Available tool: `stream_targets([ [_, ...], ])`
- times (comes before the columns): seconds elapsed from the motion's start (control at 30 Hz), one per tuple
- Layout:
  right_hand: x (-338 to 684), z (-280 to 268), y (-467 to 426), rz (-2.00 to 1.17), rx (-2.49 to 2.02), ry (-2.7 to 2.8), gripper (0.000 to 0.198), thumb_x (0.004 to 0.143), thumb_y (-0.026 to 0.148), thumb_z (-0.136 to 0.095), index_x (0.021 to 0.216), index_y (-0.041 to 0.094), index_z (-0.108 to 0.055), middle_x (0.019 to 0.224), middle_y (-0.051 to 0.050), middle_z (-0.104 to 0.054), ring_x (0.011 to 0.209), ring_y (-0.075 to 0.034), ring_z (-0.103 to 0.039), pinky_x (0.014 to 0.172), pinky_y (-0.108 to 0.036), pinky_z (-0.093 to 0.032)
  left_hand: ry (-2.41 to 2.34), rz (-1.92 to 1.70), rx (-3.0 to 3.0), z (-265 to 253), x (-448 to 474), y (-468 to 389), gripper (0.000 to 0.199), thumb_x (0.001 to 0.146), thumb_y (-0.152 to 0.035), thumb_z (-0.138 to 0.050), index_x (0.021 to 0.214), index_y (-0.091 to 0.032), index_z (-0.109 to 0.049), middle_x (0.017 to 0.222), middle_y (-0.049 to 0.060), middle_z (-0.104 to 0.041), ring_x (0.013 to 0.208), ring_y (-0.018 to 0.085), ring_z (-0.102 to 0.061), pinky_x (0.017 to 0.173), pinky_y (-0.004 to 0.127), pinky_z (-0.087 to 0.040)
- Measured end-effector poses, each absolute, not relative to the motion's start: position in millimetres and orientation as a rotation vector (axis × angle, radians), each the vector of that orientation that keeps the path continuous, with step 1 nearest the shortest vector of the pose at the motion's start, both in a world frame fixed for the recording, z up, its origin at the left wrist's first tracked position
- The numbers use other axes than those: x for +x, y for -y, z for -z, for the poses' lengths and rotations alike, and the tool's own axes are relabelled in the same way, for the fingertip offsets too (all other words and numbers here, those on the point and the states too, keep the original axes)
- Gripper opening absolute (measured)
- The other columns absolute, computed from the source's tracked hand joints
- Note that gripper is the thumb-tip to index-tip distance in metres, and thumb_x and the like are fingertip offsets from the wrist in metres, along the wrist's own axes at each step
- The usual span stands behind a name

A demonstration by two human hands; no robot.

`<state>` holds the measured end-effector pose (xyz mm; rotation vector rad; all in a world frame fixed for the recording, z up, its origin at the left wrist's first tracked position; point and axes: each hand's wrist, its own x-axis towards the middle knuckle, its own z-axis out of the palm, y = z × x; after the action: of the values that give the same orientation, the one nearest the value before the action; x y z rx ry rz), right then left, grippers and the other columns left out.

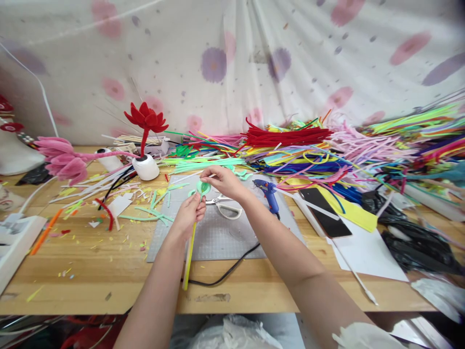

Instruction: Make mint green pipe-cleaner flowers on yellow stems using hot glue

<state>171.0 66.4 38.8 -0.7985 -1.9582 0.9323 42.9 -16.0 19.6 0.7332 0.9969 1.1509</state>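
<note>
My left hand [189,213] is closed around a yellow pipe-cleaner stem [189,254], which hangs down below the fist. At its top are mint-green pipe-cleaner loops [203,187], shaped like petals. My right hand [222,182] pinches at these loops from the right, fingertips pressed together. Just beneath the hands lie scissors [229,211] with white handles, partly covered by the right hand and wrist. A grey cutting mat [218,242] is under them. Right of my right hand, a blue glue gun [269,194] rests on the mat.
Cut green pipe-cleaner pieces [152,213] lie left of the mat. Behind stand a red flower [146,118] in a white pot [146,167] and heaps of coloured pipe cleaners [290,138]. A phone [325,213] lies on the right; a black cable [225,277] crosses the front.
</note>
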Motion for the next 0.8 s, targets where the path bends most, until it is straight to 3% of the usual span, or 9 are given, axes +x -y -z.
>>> stream_targets([
  [0.23, 166, -30, -69, -1.158, -0.785, 1.551, 0.022, 0.076, 0.040, -0.053, 0.083, 0.019, -0.054, 0.084, -0.001, -0.057, 0.079, -0.011, -0.054, 0.070, -0.026, -0.047, -1.145, -1.249, 0.748, -19, 42, 11, 0.031, 0.071, -0.041, -0.062, 0.066, -0.014, -0.049, 0.049, -0.009, -0.029, 0.037, 0.001, -0.024, 0.034, 0.012, -0.016],
  [0.53, 152, -11, -51, -1.366, -0.871, 1.520, 0.030, 0.067, 0.045, -0.062, 0.074, 0.017, -0.055, 0.072, 0.001, -0.056, 0.070, -0.010, -0.051, 0.066, -0.025, -0.043, -1.207, -1.473, 0.717, -11, 54, 1, 0.028, 0.064, -0.039, -0.068, 0.073, -0.015, -0.056, 0.061, -0.003, -0.047, 0.054, 0.006, -0.047, 0.045, 0.016, -0.040],
  [0.67, 155, -11, -52, -1.540, -0.885, 1.328, 0.026, 0.063, 0.038, -0.065, 0.073, 0.018, -0.053, 0.070, 0.002, -0.056, 0.066, -0.010, -0.053, 0.066, -0.024, -0.044, -1.157, -1.450, 0.617, -9, 60, 4, 0.025, 0.068, -0.036, -0.066, 0.072, -0.014, -0.055, 0.061, -0.003, -0.048, 0.049, 0.005, -0.044, 0.040, 0.015, -0.033],
  [0.8, 167, -6, -58, -1.611, -0.966, 1.079, 0.015, 0.068, 0.026, -0.055, 0.080, 0.018, -0.051, 0.065, 0.003, -0.056, 0.060, -0.009, -0.052, 0.064, -0.025, -0.046, -1.076, -1.441, 0.474, -12, 51, 2, 0.018, 0.076, -0.030, -0.059, 0.077, -0.012, -0.054, 0.055, -0.004, -0.043, 0.040, 0.001, -0.034, 0.033, 0.012, -0.021],
])
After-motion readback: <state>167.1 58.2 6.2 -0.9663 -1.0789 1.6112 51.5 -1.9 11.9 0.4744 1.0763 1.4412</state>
